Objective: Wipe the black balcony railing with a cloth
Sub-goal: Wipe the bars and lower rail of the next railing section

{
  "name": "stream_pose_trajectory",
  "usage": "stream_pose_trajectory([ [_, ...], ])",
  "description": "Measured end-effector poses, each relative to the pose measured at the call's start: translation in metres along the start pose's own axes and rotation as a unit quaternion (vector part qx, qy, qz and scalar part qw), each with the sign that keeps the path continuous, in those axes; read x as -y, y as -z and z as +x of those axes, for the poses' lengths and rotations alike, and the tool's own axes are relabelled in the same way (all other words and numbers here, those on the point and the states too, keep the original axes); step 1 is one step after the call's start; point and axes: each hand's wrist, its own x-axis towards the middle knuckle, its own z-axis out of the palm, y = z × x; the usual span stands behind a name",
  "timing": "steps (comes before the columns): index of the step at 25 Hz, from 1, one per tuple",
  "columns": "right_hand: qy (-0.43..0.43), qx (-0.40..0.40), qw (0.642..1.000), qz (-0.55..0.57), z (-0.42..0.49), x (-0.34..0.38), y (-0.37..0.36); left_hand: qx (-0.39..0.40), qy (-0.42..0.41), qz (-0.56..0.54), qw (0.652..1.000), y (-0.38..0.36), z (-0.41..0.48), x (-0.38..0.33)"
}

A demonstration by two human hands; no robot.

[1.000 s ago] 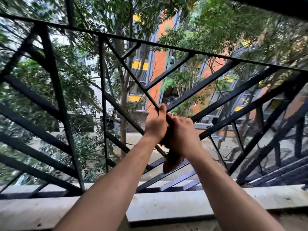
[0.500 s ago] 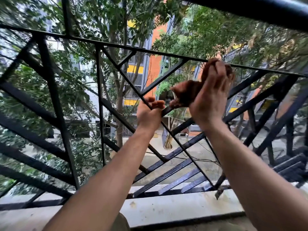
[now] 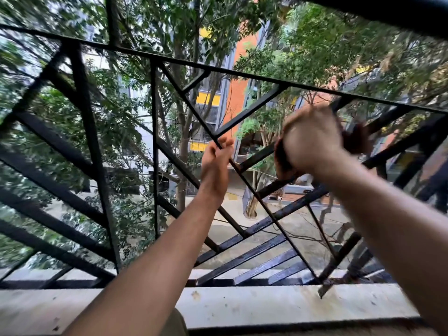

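Because the bar of the black railing (image 3: pixel 258 157) under the cloth (image 3: pixel 280 158) runs on a long diagonal, low at left and rising to upper right, the next stroke must follow that line; the right hand (image 3: pixel 312 139), blurred, is fisted tight on the brown cloth near the bar's upper end. Left hand (image 3: pixel 215 166) sits lower-left, fingers hooked round a thin crossing bar (image 3: pixel 194 109) as a brace. Versus one second earlier: right hand was beside the left, now up-right of it; left hand unmoved.

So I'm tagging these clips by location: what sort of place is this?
Most likely an upper-floor apartment balcony: a black railing on a concrete ledge, trees and a street below beyond it, and an orange building opposite.
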Motion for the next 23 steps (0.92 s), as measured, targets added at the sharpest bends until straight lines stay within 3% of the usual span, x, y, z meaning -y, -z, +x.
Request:
stream_pose_trajectory([
  [1, 0.02, 0.006, 0.998, 0.055, -0.005, 0.041, 0.002, 0.008, -0.003, -0.004, 1.0, 0.005, 0.0, -0.004],
  [3, -0.028, 0.031, 0.979, 0.198, -0.016, 0.104, 0.006, 0.032, 0.002, -0.04, 0.999, 0.018, 0.008, -0.01],
  [4, -0.062, 0.039, 0.955, 0.287, -0.014, 0.121, 0.008, 0.039, 0.007, -0.073, 0.997, 0.024, 0.012, -0.013],
  [5, -0.117, 0.062, 0.909, 0.394, -0.006, 0.123, 0.013, 0.045, 0.016, -0.106, 0.993, 0.028, 0.016, -0.018],
  [6, -0.174, 0.069, 0.83, 0.526, 0.005, 0.121, 0.012, 0.058, 0.03, -0.142, 0.988, 0.029, 0.021, -0.021],
  [8, -0.254, 0.042, 0.546, 0.797, 0.016, 0.118, 0.019, 0.051, 0.057, -0.181, 0.98, 0.03, 0.028, -0.029],
  [9, -0.261, 0.032, 0.466, 0.845, 0.015, 0.119, 0.024, 0.049, 0.056, -0.177, 0.981, 0.029, 0.029, -0.031],
  [10, -0.242, 0.018, 0.474, 0.846, 0.011, 0.119, 0.024, 0.053, 0.041, -0.167, 0.984, 0.03, 0.035, -0.03],
  [11, -0.19, 0.008, 0.587, 0.787, 0.002, 0.117, 0.022, 0.05, 0.025, -0.149, 0.987, 0.032, 0.039, -0.027],
  [12, -0.109, -0.003, 0.736, 0.668, -0.006, 0.115, 0.013, 0.038, 0.012, -0.124, 0.991, 0.034, 0.043, -0.024],
  [13, -0.05, 0.002, 0.852, 0.521, -0.014, 0.114, 0.005, 0.032, 0.01, -0.092, 0.995, 0.034, 0.044, -0.023],
  [14, -0.026, 0.018, 0.912, 0.409, -0.018, 0.113, -0.001, 0.031, 0.009, -0.067, 0.997, 0.034, 0.044, -0.022],
  [15, -0.043, 0.039, 0.924, 0.378, -0.019, 0.114, 0.002, 0.038, -0.003, -0.061, 0.997, 0.033, 0.043, -0.023],
  [16, -0.1, 0.045, 0.891, 0.441, -0.012, 0.117, 0.005, 0.048, 0.005, -0.088, 0.995, 0.033, 0.045, -0.024],
  [17, -0.208, 0.068, 0.786, 0.578, -0.003, 0.118, 0.016, 0.068, 0.028, -0.129, 0.989, 0.03, 0.046, -0.026],
  [18, -0.284, 0.064, 0.638, 0.713, 0.006, 0.12, 0.02, 0.072, 0.041, -0.15, 0.985, 0.03, 0.047, -0.027],
  [20, -0.362, -0.041, 0.323, 0.874, 0.008, 0.118, 0.031, 0.012, 0.001, -0.07, 0.997, 0.023, 0.045, -0.033],
  [21, -0.366, -0.119, 0.205, 0.9, 0.008, 0.111, 0.033, -0.045, -0.03, 0.009, 0.999, 0.023, 0.047, -0.029],
  [22, -0.352, -0.197, 0.174, 0.898, 0.007, 0.102, 0.034, -0.094, -0.066, 0.048, 0.992, 0.02, 0.048, -0.026],
  [23, -0.324, -0.272, 0.196, 0.884, 0.009, 0.094, 0.035, -0.125, -0.092, 0.05, 0.987, 0.018, 0.049, -0.023],
])
